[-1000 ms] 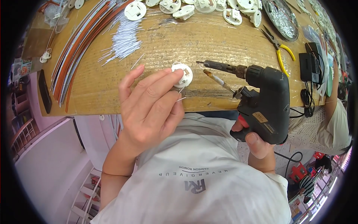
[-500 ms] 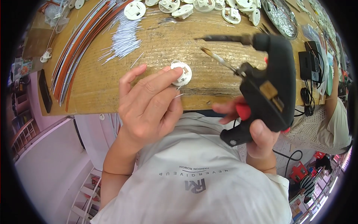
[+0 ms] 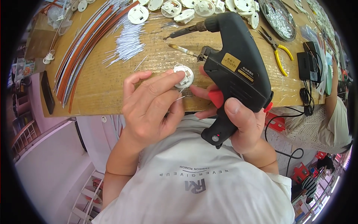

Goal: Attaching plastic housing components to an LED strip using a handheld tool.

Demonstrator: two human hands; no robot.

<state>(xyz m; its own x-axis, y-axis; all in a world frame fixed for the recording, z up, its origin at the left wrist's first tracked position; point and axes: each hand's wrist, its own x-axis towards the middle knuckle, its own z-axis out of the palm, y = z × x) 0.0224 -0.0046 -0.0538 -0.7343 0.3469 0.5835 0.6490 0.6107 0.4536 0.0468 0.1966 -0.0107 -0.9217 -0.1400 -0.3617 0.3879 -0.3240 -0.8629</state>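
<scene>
My right hand (image 3: 246, 128) grips the handle of a black soldering gun (image 3: 242, 63) with a red trigger. Its dark iron tip and the feed nozzle (image 3: 182, 49) point left, above the table and beyond a round white plastic piece (image 3: 189, 78). My left hand (image 3: 153, 104) is closed at that piece, the index fingertip pressing on its face. Short white wire ends (image 3: 179, 98) stick out by my left thumb and fingers. The fingertips under the piece are partly hidden.
Many thin white wires (image 3: 126, 43) lie in a heap beside long orange and grey strips (image 3: 76, 48). More round white pieces (image 3: 171, 8) line the far side. Yellow-handled pliers (image 3: 276, 50), a dark round tray (image 3: 292, 31) and a black power box (image 3: 307, 67) are at right.
My right hand has brought the soldering gun left, its tip now nearer to the white piece. The pliers have come into sight. My left hand has kept its grip.
</scene>
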